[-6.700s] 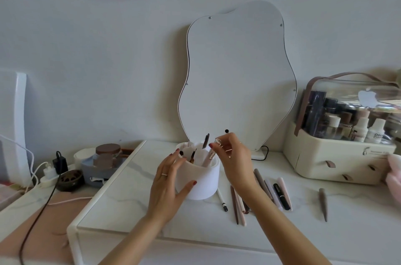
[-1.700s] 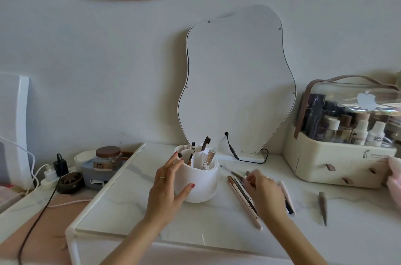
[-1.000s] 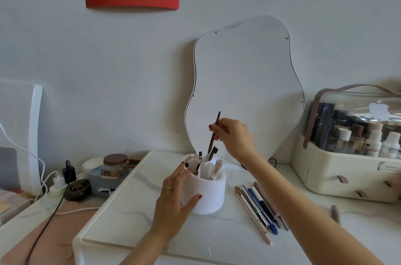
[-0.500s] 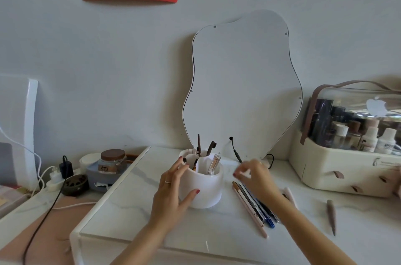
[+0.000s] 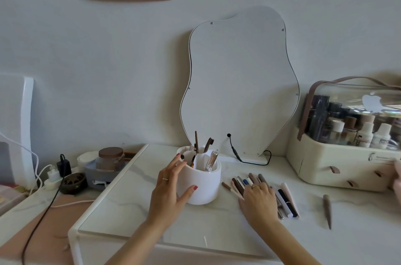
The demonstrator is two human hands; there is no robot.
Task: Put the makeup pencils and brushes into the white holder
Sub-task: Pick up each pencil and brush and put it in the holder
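One white marble-look bench [image 5: 134, 204] carried one white holder [image 5: 202, 186], round and upright, standing near its middle with about five tools rising from it, tips up. The left hand [image 5: 167, 193] cupped the holder's side, fingers spread wide around it. The right hand [image 5: 259, 201] lay flat, fingers open, on a row of roughly ten pencils and brushes [image 5: 245, 182], their long axes pointing away toward the wall. One brown pencil [image 5: 327, 210] lay apart, far right.
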